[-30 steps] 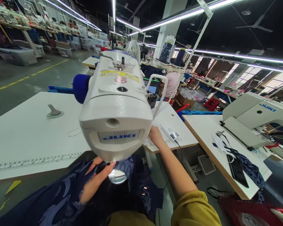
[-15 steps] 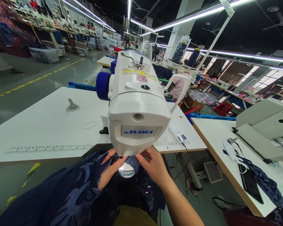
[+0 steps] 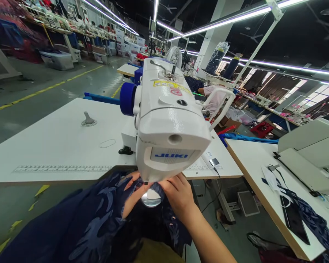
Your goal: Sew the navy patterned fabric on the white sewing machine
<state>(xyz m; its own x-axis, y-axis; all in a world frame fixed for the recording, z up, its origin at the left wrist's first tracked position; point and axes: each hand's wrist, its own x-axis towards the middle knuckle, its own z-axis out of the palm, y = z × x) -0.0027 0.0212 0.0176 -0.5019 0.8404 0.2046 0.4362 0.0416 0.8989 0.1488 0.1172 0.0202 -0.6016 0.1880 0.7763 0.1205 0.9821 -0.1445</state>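
Note:
A white JUKI sewing machine [image 3: 167,124] fills the middle of the view, its head end toward me. Under its head lies dark blue patterned fabric [image 3: 93,226], spread toward the lower left. My left hand [image 3: 133,197] rests on the fabric just left of the needle area, fingers bent and pressing the cloth. My right hand [image 3: 179,193] is at the right of the needle area, fingers curled onto the same fabric. The machine head hides the fingertips of both hands and the needle.
The white sewing table [image 3: 52,146] stretches left with a printed ruler strip along its edge. A small control box [image 3: 212,160] lies on it at the right. A second table [image 3: 265,182] carries another machine [image 3: 309,153], a phone and blue fabric. A person sits beyond.
My right hand came from the table's right side to the fabric under the machine head. The view has shifted so the machine sits further right and higher.

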